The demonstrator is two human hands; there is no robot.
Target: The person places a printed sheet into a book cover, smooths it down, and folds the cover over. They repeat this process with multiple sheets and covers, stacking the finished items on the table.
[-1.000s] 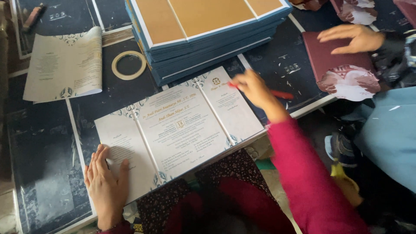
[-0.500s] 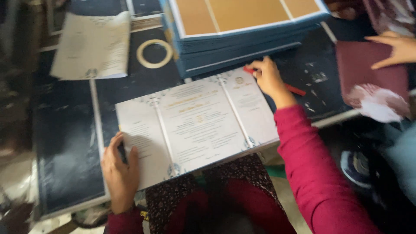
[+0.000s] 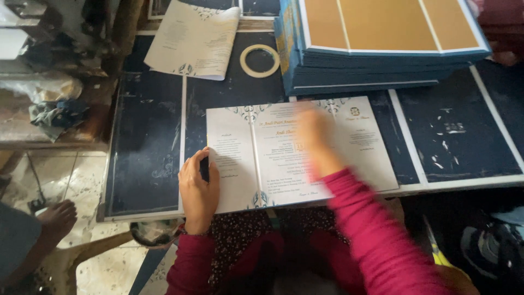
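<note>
This looks like a small print-finishing or card-making workshop set up in a home-like room. A low work board covered in dark blue sheets (image 3: 147, 142) fills the view, and a tall stack of blue cards with gold panels (image 3: 376, 43) sits at its far edge. A ring of pale adhesive tape (image 3: 260, 60) and a loose cream printed sheet (image 3: 191, 38) lie nearby. Beside the board is a worn, speckled tile floor (image 3: 82, 175) (someone's bare foot (image 3: 54, 218) rests there).
</note>
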